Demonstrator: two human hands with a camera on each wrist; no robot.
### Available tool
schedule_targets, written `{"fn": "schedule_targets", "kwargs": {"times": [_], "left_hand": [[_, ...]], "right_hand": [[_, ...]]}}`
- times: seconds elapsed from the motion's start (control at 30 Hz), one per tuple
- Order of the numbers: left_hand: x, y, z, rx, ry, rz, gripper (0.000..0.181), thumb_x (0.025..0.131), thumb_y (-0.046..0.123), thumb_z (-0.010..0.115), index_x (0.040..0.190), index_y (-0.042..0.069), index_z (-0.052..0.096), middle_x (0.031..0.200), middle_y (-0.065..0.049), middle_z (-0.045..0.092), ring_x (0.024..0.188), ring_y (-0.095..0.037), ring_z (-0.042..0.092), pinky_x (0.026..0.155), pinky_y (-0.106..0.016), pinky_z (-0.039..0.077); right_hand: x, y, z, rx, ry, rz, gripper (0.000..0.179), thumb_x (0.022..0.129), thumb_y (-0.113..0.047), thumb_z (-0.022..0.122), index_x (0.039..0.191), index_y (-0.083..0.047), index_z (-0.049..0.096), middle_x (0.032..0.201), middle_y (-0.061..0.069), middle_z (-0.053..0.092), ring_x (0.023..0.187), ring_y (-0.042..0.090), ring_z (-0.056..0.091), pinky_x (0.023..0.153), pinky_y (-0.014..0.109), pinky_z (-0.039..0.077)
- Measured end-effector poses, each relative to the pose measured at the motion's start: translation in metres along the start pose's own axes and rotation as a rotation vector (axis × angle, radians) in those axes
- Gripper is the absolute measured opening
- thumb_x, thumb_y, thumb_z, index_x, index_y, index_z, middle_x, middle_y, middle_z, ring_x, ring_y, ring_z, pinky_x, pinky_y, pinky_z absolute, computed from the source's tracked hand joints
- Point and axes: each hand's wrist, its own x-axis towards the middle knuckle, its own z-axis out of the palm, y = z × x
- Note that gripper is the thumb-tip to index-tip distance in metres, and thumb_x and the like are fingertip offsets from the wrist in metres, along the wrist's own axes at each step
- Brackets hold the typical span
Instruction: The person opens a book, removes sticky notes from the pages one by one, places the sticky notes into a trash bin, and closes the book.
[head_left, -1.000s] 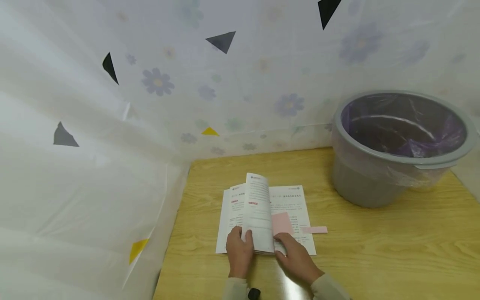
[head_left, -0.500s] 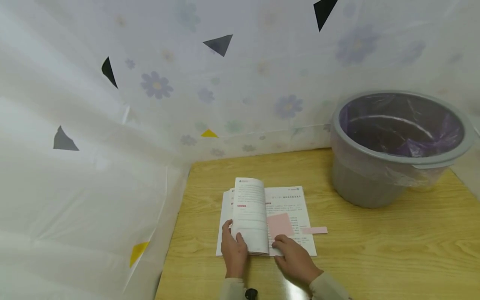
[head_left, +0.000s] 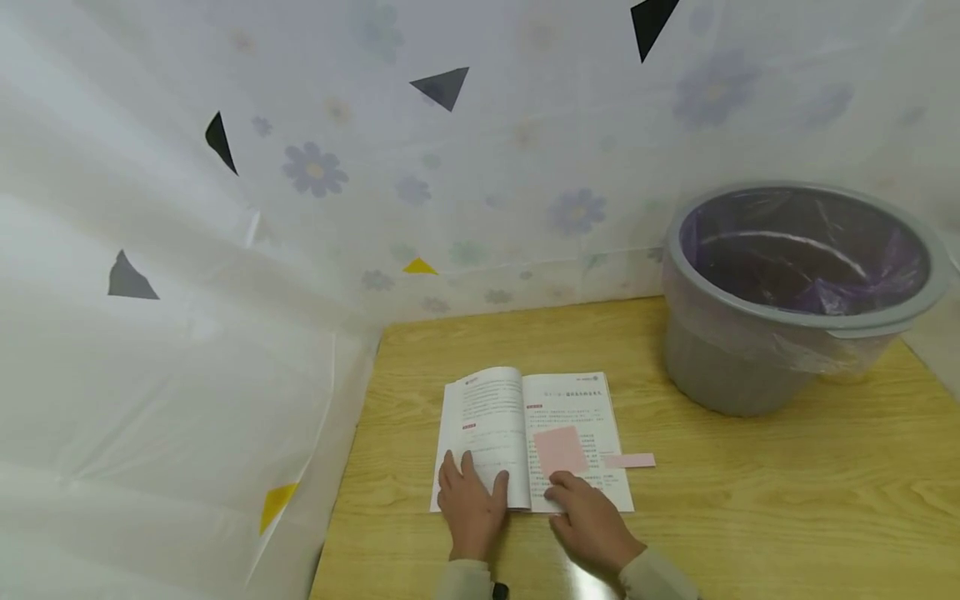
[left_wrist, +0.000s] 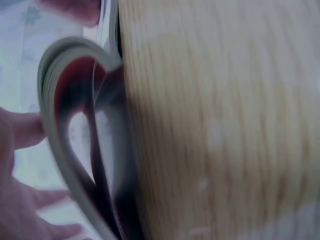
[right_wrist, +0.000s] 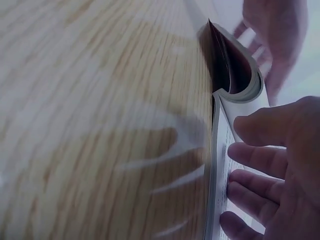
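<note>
An open book (head_left: 491, 408) lies on the wooden table, its left-hand pages bulging up near the spine. My left hand (head_left: 472, 504) rests on the lower part of the left page, fingers spread. In the left wrist view, the curved stack of pages (left_wrist: 47, 100) shows edge-on beside that hand. At the bottom of the right page, the fingers of my right hand (head_left: 592, 518) touch the paper, loosely bent and gripping nothing, as the right wrist view shows with the hand (right_wrist: 300, 170) close up. Just above them, a pink square sticky note (head_left: 561, 450) lies on the page.
A narrow pink paper strip (head_left: 632, 460) juts out past the book's right edge. A large grey bucket (head_left: 731, 375) with a clear plastic liner stands at the back right of the table (head_left: 750, 508). Patterned sheeting (head_left: 480, 192) hangs behind and at the left.
The page block that my left hand was holding up has come down to the left and now lies flatter. My left hand has gone from gripping its edge to lying on it. The right hand barely moved.
</note>
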Motion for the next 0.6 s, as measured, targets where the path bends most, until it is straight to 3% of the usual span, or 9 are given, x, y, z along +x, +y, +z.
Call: {"fn": "schedule_targets", "kwargs": {"times": [0.13,0.2,0.23,0.3,0.43,0.6], "left_hand": [[0.003,0.001,0.006,0.068,0.030,0.309,0.043,0.085,0.012,0.066,0.128,0.013,0.064,0.145,-0.017,0.052,0.130,-0.039,0.051,0.094,-0.058,0.051],[0.003,0.003,0.008,0.107,-0.002,0.420,0.040,0.085,0.010,0.065,0.124,0.016,0.067,0.141,-0.014,0.056,0.125,-0.038,0.055,0.092,-0.055,0.053],[0.002,0.005,0.010,0.123,-0.036,0.441,0.040,0.086,0.013,0.065,0.125,0.016,0.066,0.141,-0.014,0.056,0.125,-0.038,0.055,0.093,-0.055,0.053],[-0.001,0.007,0.013,0.144,-0.104,0.421,0.047,0.086,0.023,0.068,0.132,0.017,0.062,0.146,-0.016,0.051,0.130,-0.041,0.052,0.096,-0.056,0.050],[-0.007,0.013,0.019,0.177,-0.208,0.320,0.074,0.080,0.043,0.075,0.145,0.021,0.049,0.157,-0.018,0.037,0.141,-0.046,0.039,0.104,-0.063,0.043],[-0.011,0.017,0.027,0.229,-0.202,0.271,0.081,0.075,0.052,0.078,0.145,0.027,0.049,0.160,-0.018,0.033,0.143,-0.049,0.035,0.106,-0.068,0.039]], "right_hand": [[-0.002,-0.001,0.002,-0.021,0.028,-0.007,0.027,0.082,-0.013,0.067,0.108,-0.009,0.072,0.127,0.010,0.065,0.114,0.031,0.065,0.095,0.048,0.054],[-0.002,-0.001,0.002,-0.021,0.044,-0.012,0.026,0.081,-0.013,0.068,0.106,-0.009,0.073,0.126,0.011,0.066,0.112,0.031,0.066,0.094,0.048,0.055],[-0.002,-0.001,0.002,-0.025,0.052,-0.015,0.026,0.080,-0.013,0.068,0.105,-0.009,0.073,0.125,0.011,0.066,0.111,0.031,0.067,0.093,0.048,0.055],[-0.001,0.000,0.002,-0.030,0.067,-0.021,0.025,0.079,-0.014,0.070,0.104,-0.010,0.073,0.124,0.011,0.067,0.109,0.031,0.067,0.091,0.048,0.056],[-0.001,0.002,0.001,-0.056,0.101,-0.045,0.024,0.078,-0.014,0.072,0.102,-0.011,0.073,0.121,0.010,0.068,0.106,0.028,0.068,0.087,0.046,0.057],[-0.001,0.004,0.002,-0.062,0.112,-0.055,0.023,0.076,-0.013,0.072,0.099,-0.012,0.073,0.119,0.009,0.068,0.103,0.026,0.069,0.082,0.045,0.058]]}}
